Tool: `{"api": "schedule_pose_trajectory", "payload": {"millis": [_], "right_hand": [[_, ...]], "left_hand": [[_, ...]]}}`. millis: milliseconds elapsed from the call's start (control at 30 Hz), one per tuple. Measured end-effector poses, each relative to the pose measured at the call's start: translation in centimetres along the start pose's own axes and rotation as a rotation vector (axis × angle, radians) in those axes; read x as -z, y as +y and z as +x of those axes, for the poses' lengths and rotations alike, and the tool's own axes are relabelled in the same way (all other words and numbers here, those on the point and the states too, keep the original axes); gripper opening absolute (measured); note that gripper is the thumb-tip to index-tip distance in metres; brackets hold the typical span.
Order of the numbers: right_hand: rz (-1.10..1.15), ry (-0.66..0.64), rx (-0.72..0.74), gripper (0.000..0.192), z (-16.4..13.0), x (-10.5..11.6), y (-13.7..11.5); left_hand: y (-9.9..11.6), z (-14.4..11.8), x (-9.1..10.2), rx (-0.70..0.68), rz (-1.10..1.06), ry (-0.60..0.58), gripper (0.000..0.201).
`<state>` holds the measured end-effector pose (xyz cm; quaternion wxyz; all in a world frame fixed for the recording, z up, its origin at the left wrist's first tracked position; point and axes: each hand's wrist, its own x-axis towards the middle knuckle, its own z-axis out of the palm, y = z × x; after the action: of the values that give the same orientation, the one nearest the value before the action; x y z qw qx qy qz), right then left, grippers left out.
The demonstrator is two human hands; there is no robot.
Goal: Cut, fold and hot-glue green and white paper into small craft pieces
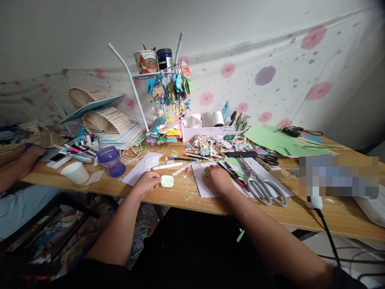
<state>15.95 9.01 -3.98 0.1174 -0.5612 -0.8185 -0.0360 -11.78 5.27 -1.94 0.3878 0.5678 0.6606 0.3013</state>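
My left hand (pixel 146 183) rests on the wooden table (pixel 186 198) with its fingertips on a small pale green and white cut-out piece (pixel 167 181). Close to the right, my right hand (pixel 217 179) lies palm down on a white paper sheet (pixel 202 185), its fingers curled near green paper scraps; whether it holds anything is hidden. Large grey-handled scissors (pixel 264 188) lie just right of that hand. A white marker (pixel 167 165) lies beyond the left hand.
A purple cup (pixel 112 160) and a white paper cup (pixel 75 172) stand at the left. Green paper sheets (pixel 282 141) lie far right, a glue gun (pixel 314 202) by the front edge. Another person's arm (pixel 18 160) rests at far left. A rack of hanging cut-outs (pixel 170 90) stands behind.
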Motion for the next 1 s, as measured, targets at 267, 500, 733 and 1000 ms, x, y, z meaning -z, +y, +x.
{"api": "schedule_pose_trajectory", "payload": {"millis": [267,500,733,1000], "right_hand": [[0.012,0.034,0.074,0.023,-0.5,-0.3,0.1],[0.043,0.085,0.089,0.023,-0.6,-1.0,0.7],[0.243,0.321,-0.041,0.036,-0.2,-1.7,1.6],[0.448,0.278,-0.126,0.022,0.1,-1.6,1.6]], "left_hand": [[-1.9,2.2,1.3,0.02,0.275,0.19,0.015],[-3.3,2.9,2.3,-0.144,0.454,0.526,0.016],[-2.1,6.2,6.0,-0.165,0.709,0.476,0.028],[-0.6,7.8,5.0,-0.264,0.688,0.368,0.024]]}}
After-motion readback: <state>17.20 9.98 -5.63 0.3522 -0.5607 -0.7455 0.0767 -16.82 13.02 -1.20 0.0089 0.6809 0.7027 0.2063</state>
